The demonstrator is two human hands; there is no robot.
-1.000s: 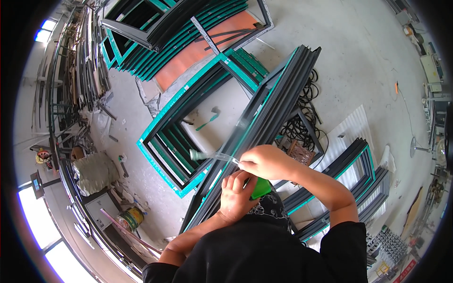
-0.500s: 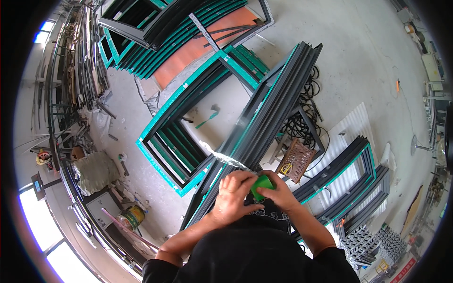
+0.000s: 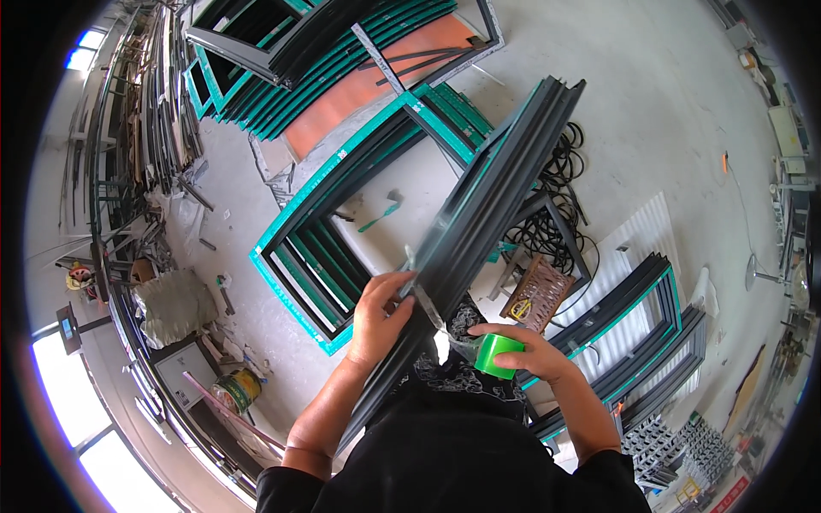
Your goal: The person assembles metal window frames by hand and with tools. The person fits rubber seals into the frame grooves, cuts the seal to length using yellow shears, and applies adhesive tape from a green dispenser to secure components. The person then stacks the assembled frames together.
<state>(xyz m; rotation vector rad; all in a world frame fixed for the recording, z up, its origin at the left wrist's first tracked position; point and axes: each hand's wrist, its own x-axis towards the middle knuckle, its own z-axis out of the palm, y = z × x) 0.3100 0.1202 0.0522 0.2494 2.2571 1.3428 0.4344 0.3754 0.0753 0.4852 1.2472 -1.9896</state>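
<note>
A bundle of long dark metal profiles (image 3: pixel 483 205) runs slantwise in front of me, from the upper right to the lower left. At its left edge, my left hand (image 3: pixel 380 321) is closed, fingers and thumb on the profiles. My right hand (image 3: pixel 534 355) grips a bright green tape roll (image 3: pixel 499 355) to the right of the bundle. A clear strip of tape (image 3: pixel 432 309) lies across the profiles near my left hand and stretches toward the roll.
Green-edged window frames (image 3: pixel 295 201) are stacked beyond the bundle, with more frames (image 3: pixel 633 316) at the right. Black coiled hose (image 3: pixel 564 188) lies near a brown basket-like crate (image 3: pixel 537 295). A paint-like bucket (image 3: pixel 237 391) stands at the lower left.
My hands have moved apart. The left went left onto the bundle's edge; the right drew the green tape roll rightward and slightly down, with tape now spanning the profiles.
</note>
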